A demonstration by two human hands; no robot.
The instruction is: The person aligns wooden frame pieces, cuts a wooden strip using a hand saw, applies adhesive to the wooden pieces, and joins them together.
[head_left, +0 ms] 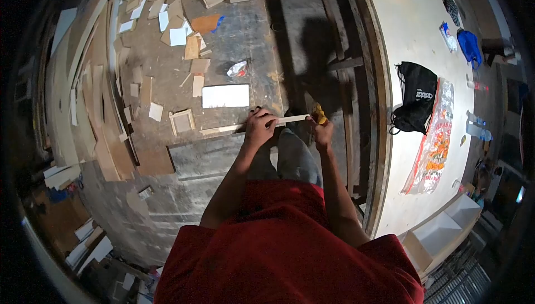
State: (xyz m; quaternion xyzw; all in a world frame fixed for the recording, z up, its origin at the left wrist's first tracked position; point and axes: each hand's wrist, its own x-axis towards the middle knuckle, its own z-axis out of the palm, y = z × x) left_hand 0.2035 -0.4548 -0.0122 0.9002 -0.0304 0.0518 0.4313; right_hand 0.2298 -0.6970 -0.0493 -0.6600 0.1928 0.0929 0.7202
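Observation:
A thin pale wooden strip (293,118) runs across in front of my legs, with its left part lying along the near edge of the worktable. My left hand (261,127) presses down over the strip near its middle, fingers bent around it. At the strip's right end, my right hand (323,132) is closed around a small yellow tool (319,114). Its exact kind is too small and partly covered to make out. Just beyond my left hand lies a white rectangular panel (225,96). A crumpled white-and-red wrapper (238,69) sits behind the panel.
Wood offcuts (192,47) and a small wooden frame (182,122) are scattered over the brown worktable (245,37). Long boards (100,109) lie at the left. On the pale board surface at right are a black drawstring bag (415,95) and a clear printed plastic bag (437,148).

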